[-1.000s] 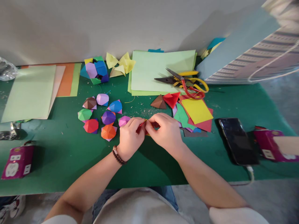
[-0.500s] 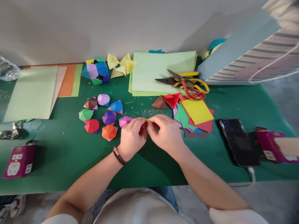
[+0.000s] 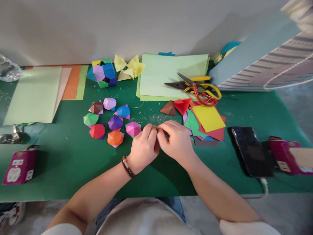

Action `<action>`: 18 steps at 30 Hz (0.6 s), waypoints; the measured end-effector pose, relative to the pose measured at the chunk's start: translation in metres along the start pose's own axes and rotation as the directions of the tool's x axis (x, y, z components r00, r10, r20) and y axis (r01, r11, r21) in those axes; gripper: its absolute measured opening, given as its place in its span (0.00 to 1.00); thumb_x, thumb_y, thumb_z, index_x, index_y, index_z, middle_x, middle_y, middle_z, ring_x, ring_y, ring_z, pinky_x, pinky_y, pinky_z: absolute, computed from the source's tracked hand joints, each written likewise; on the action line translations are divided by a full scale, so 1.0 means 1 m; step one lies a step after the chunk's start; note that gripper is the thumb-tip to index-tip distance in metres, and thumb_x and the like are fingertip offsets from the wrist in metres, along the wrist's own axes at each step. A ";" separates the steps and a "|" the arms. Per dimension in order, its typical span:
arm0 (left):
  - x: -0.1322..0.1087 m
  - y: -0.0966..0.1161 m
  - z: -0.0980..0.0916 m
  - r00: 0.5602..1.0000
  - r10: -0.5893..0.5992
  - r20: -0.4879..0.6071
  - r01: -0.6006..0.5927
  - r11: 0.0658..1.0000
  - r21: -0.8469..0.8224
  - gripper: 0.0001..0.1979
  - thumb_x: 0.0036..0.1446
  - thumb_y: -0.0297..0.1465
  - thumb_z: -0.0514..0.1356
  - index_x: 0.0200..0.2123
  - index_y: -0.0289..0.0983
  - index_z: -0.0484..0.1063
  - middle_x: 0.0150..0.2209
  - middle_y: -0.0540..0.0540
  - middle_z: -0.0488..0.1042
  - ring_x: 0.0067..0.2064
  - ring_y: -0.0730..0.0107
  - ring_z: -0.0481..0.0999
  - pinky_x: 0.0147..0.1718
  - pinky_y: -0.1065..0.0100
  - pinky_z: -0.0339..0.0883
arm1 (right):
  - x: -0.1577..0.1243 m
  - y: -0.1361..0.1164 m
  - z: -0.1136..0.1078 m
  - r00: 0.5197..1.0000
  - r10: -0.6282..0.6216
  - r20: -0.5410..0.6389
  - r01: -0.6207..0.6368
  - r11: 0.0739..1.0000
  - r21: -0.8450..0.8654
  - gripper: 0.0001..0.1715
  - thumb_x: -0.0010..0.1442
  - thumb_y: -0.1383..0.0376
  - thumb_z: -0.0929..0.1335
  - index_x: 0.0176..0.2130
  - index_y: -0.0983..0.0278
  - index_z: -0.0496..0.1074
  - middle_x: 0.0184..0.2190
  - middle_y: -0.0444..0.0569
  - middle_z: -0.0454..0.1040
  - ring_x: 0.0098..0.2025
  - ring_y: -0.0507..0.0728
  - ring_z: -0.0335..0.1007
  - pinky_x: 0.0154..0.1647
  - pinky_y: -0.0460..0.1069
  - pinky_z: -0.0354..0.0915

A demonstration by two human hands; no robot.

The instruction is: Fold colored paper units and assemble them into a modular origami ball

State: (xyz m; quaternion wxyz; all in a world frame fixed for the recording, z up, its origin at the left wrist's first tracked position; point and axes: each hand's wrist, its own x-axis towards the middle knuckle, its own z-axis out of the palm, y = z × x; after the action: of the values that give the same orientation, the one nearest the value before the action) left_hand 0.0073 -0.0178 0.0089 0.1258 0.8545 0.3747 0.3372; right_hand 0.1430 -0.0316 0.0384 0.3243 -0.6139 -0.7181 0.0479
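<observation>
My left hand [image 3: 144, 147] and my right hand [image 3: 176, 142] meet over the middle of the green table, fingertips pinched together. Between them is a small piece of paper, almost wholly covered by the fingers; a bit of yellow showed there a moment ago. Just left of my left hand sits a pink folded paper piece [image 3: 133, 129]. Beside it lie several more domed paper pieces, among them an orange one [image 3: 115, 138] and a purple one [image 3: 115, 123]. Beyond my right hand are a brown paper pyramid [image 3: 168, 108] and a red folded piece [image 3: 182, 106].
Right of my hands lies a stack of coloured paper squares [image 3: 209, 118], then a phone [image 3: 251, 151] on a cable. Scissors [image 3: 205, 96] and pliers [image 3: 177, 85] rest on pale green sheets [image 3: 158, 75]. A multicoloured paper ball [image 3: 104, 73] stands at the back. Purple boxes [image 3: 21, 166] flank the table.
My left hand has shifted slightly right and its fingers have closed further over the paper, hiding the yellow bit. The pink piece shows more fully. The view has shifted slightly.
</observation>
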 end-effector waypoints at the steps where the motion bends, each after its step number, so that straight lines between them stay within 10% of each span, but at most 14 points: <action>1: 0.000 0.000 0.000 1.000 -0.011 0.014 0.011 1.000 0.004 0.15 0.57 0.21 0.54 0.48 0.34 0.67 0.46 0.37 0.76 0.45 0.59 0.81 0.37 0.64 0.81 | 0.000 -0.001 0.001 1.000 0.001 0.005 -0.001 1.000 0.002 0.14 0.59 0.72 0.61 0.27 0.63 0.71 0.24 0.51 0.75 0.28 0.59 0.71 0.31 0.52 0.65; 18: 0.002 0.000 0.008 0.997 -0.058 -0.041 0.049 0.978 -0.203 0.22 0.57 0.24 0.56 0.56 0.34 0.64 0.54 0.34 0.69 0.57 0.49 0.68 0.54 0.44 0.69 | 0.011 0.028 -0.004 0.897 0.358 0.261 -0.431 0.840 0.330 0.14 0.58 0.53 0.71 0.31 0.60 0.78 0.29 0.46 0.81 0.29 0.56 0.76 0.31 0.50 0.70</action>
State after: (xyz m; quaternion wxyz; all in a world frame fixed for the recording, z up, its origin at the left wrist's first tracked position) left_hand 0.0138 -0.0161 0.0042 0.2118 0.8188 0.3642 0.3899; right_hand 0.1688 -0.0158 0.0334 0.3501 -0.6671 -0.5801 0.3098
